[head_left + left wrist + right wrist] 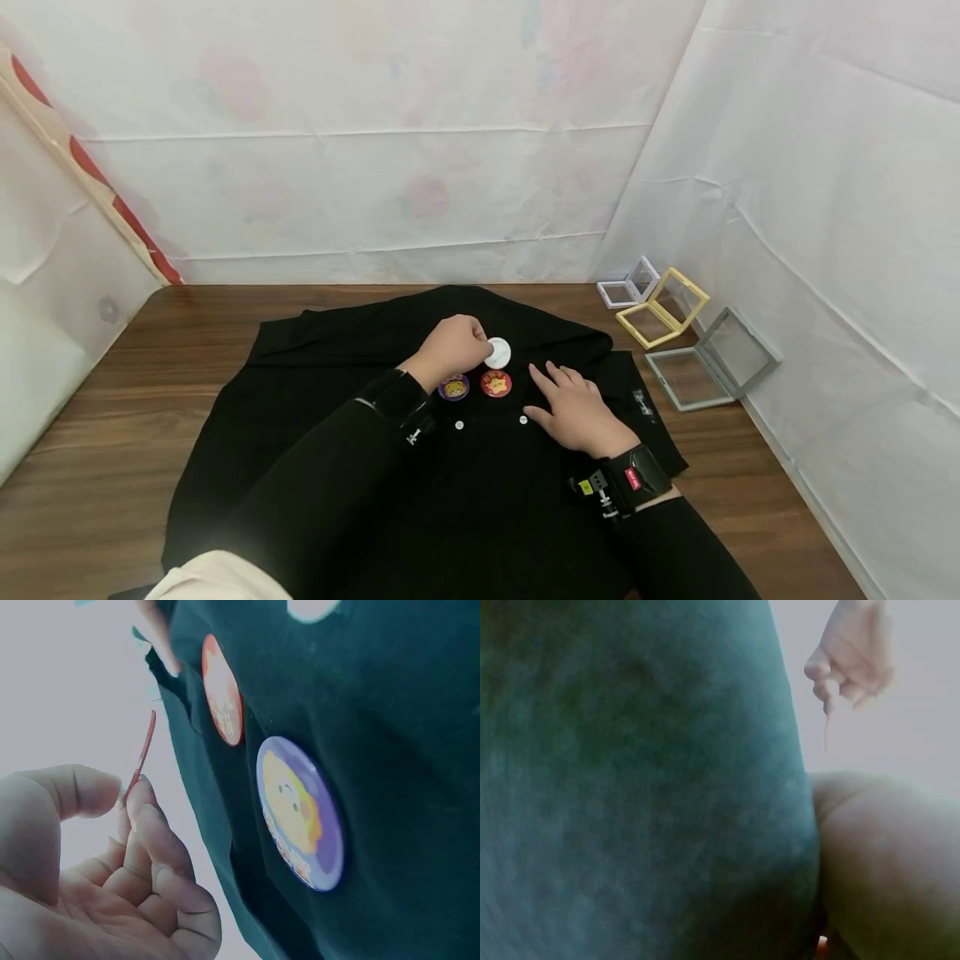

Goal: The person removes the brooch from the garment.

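My left hand (452,348) pinches a thin, round white disc (498,353) between thumb and fingertip, just above a black cloth garment (480,517). Seen nearly edge-on in the left wrist view, the disc (141,759) looks reddish. Below that hand, a purple round badge (453,387) with a yellow figure lies on the cloth. Beside it lies a red round badge (496,383) with a yellow star. My right hand (579,410) rests over the cloth to the right, fingers spread and holding nothing. Two small white round pieces, like buttons (459,425), lie nearer me.
Three hinged frames stand opened out at the right: a white one (617,293), a yellow one (649,325) and a grey one (693,377). Brown wooden table (97,400) shows around the garment. White cloth walls (375,192) enclose the back and sides.
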Demonstrator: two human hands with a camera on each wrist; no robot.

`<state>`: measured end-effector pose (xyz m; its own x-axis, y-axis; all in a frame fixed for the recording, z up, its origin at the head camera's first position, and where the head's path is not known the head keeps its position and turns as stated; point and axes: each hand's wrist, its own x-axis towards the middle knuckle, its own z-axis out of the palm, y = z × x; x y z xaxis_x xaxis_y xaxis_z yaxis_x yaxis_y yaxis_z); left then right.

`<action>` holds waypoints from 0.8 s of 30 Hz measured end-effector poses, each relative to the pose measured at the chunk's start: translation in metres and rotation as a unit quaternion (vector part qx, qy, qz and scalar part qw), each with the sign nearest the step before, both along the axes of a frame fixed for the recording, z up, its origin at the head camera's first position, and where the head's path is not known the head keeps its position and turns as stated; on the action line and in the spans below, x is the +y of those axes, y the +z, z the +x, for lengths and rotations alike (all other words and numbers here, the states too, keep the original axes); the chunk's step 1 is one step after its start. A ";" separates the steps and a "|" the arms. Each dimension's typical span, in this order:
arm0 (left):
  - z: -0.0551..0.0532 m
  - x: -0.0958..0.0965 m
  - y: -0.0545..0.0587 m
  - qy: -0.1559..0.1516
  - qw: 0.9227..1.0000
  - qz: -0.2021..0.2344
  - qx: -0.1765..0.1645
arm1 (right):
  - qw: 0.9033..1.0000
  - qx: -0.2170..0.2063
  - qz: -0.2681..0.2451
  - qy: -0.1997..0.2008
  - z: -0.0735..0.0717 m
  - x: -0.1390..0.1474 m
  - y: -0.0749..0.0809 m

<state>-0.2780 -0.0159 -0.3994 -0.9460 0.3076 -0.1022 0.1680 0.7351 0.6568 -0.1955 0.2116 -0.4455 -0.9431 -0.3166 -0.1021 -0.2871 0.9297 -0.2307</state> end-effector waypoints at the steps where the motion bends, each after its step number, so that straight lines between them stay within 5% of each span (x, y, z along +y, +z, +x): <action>1: 0.002 -0.003 0.000 0.003 1.000 0.010 -0.004 | 1.000 0.001 0.001 -0.001 0.000 0.001 0.000; 9: 0.026 -0.025 0.001 0.015 0.995 0.088 -0.032 | 1.000 -0.004 -0.005 0.007 0.001 0.002 0.001; 24: 0.076 -0.050 0.019 0.003 0.984 0.178 0.019 | 1.000 -0.008 -0.012 0.005 0.003 0.002 0.002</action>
